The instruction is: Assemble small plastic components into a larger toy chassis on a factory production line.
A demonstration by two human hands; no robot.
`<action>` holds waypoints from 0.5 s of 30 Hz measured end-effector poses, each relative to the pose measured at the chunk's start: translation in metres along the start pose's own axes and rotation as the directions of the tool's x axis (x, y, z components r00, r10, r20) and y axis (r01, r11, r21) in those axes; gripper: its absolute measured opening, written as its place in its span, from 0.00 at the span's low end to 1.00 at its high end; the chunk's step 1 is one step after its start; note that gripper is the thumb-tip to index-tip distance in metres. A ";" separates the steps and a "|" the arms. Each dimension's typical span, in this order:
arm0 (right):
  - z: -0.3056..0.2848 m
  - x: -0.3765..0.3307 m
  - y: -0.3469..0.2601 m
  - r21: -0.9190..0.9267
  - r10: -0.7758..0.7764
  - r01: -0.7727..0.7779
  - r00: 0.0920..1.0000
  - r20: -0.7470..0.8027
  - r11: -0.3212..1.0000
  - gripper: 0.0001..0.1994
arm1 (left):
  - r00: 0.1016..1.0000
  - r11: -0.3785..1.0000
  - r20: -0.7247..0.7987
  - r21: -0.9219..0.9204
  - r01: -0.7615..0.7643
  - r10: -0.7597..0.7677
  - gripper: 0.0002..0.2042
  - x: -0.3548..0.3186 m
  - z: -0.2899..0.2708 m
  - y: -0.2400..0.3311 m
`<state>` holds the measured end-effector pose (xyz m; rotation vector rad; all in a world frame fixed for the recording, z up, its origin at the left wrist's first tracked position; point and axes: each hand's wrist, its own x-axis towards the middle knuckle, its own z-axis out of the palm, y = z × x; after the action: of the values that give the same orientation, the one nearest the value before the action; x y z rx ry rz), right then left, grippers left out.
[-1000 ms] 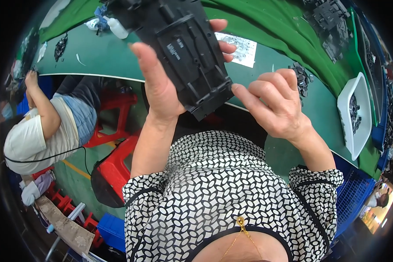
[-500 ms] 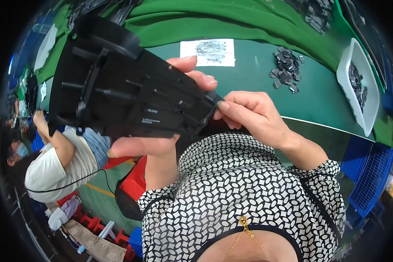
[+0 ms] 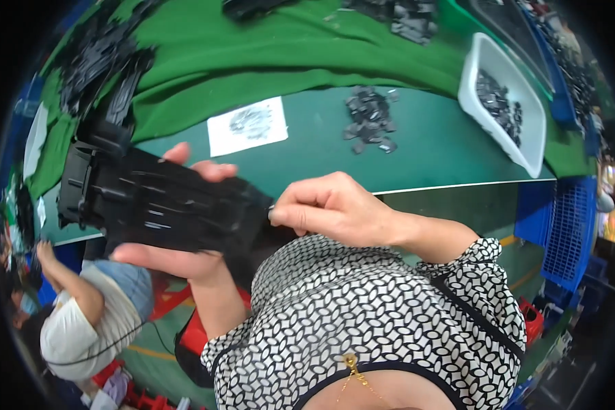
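Your right hand [image 3: 331, 208] has bare green tabletop [image 3: 427, 140] to pass over on either side of the heap of small black pieces [image 3: 369, 117], between the white sheet [image 3: 216, 141] and the white tray [image 3: 467, 89]. Leftward, the black molded part [image 3: 174, 205] in your left hand [image 3: 193, 264] blocks the way; beyond, rumpled green cloth [image 3: 273, 58] does.

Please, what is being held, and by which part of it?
The left hand holds the black plastic part by its long edges. The right hand is at the narrow end; whether it grips cannot be told.
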<state>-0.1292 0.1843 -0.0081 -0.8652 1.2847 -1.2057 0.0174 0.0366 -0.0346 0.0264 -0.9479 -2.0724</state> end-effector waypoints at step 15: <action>-0.150 -0.016 0.015 -0.831 -0.360 -0.121 0.860 -0.361 0.544 0.09 | 0.998 0.977 -0.067 -0.213 0.005 -0.020 0.32 0.013 -0.067 -0.009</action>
<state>-0.2719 0.2247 -0.0398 -1.4013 2.3793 -0.8918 0.0250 -0.0103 -0.0839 -0.0094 -0.6819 -2.1601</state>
